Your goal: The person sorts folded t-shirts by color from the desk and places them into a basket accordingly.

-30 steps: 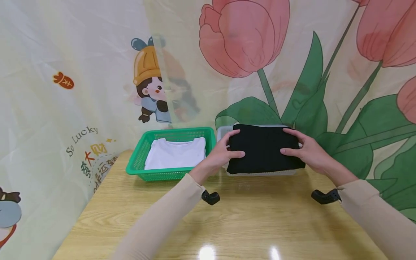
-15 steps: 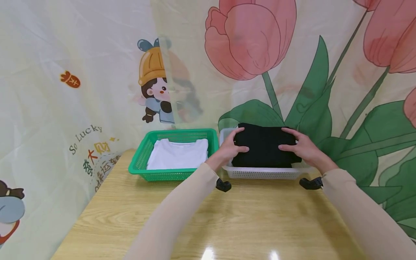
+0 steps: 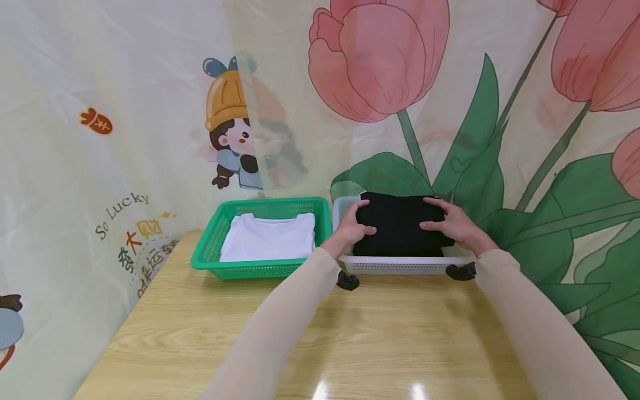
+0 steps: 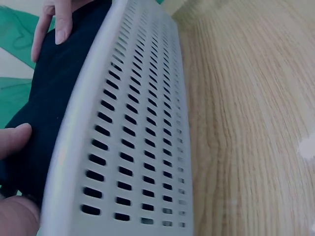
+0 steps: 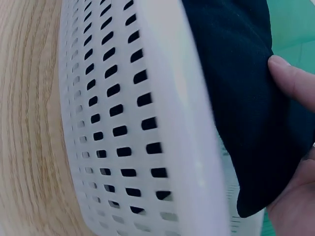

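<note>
A folded black cloth point(image 3: 397, 225), probably a garment, lies inside the white perforated basket point(image 3: 400, 265), its back edge standing up at the rear rim. My left hand point(image 3: 348, 229) grips its left end, thumb on top and fingers reaching toward the back edge. At the other end my right hand point(image 3: 457, 225) holds it the same way. From the left wrist, the black cloth point(image 4: 64, 78) shows behind the basket's wall point(image 4: 142, 113). In the right wrist view, a corner of the black cloth point(image 5: 246, 98) hangs inside the rim, with the right thumb point(image 5: 290, 78) against it.
A green basket point(image 3: 265, 262) stands just left of the white one, with a folded white shirt point(image 3: 270, 239) in it. Both sit at the back of the wooden table point(image 3: 390, 333), against a printed curtain point(image 3: 165, 83) of tulips and cartoon figures.
Both hands have lowered the black cloth from over the white basket down into it, uncovering the front rim. The right hand has shifted slightly left.
</note>
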Motion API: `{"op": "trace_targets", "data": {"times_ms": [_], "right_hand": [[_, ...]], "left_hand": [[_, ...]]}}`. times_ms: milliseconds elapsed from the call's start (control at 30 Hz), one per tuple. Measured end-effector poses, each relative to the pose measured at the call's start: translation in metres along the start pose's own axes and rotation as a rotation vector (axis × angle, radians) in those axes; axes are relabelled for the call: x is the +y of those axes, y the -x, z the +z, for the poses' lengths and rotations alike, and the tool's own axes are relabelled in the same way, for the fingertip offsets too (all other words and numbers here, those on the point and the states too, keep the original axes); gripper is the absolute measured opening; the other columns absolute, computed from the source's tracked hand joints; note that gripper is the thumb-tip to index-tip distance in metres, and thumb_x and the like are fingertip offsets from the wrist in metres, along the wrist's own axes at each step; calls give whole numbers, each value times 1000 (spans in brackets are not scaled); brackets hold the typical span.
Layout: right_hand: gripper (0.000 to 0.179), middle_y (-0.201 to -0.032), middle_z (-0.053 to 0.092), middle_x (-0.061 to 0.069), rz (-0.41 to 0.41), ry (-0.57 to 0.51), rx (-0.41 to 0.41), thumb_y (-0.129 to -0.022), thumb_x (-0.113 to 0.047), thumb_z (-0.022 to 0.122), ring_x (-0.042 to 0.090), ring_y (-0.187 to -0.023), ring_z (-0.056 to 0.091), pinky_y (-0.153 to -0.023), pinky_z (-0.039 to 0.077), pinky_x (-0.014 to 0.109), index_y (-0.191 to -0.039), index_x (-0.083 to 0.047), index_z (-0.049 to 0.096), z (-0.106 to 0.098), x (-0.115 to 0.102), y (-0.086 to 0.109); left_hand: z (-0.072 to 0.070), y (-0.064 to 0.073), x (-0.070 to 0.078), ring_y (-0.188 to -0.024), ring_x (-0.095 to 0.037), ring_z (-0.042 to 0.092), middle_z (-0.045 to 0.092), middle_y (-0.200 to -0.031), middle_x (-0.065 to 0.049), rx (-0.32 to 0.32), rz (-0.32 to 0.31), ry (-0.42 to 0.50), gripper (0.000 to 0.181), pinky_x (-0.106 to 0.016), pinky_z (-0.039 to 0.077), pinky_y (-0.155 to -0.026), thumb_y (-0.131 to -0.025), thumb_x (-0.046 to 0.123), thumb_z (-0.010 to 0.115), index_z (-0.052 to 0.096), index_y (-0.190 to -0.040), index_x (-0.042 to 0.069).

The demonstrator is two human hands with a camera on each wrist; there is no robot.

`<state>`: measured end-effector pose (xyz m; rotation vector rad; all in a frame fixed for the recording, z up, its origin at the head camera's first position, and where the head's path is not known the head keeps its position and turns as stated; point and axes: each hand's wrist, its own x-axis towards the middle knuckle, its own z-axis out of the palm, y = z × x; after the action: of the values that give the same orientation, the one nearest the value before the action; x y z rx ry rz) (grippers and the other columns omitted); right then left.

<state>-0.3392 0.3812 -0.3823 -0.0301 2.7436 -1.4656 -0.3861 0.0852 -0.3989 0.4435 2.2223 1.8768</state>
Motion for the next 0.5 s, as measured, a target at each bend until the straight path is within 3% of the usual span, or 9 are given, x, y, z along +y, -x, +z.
{"op": "trace_targets", "data": {"times_ms": [167,367,500], "right_hand": [[86,-176,-4,23,-13,-8,-7,-103,-17,74,54,-159,-5,-124,15,72,-171,-16,22,10,4,-11],[84,-176,-5,24,1,10,0,-103,-19,74,53,-159,-2,-124,19,70,-171,-15,24,16,14,-16],[84,-176,-6,25,12,1,-5,-102,-18,74,54,-159,-3,-124,16,71,-170,-13,25,18,22,-17]], "left_hand": [[-1,-4,-9,-150,-36,40,33,-171,-8,27,-23,10,81,-53,41,-119,-92,-10,75,48,-158,27],[9,-12,-16,-149,-32,43,33,-171,-3,54,-107,-1,81,-48,44,-117,-93,-11,73,47,-158,30],[13,-8,-18,-142,-36,49,35,-170,-9,67,-105,14,77,-49,48,-112,-94,-12,72,48,-158,23]]}}
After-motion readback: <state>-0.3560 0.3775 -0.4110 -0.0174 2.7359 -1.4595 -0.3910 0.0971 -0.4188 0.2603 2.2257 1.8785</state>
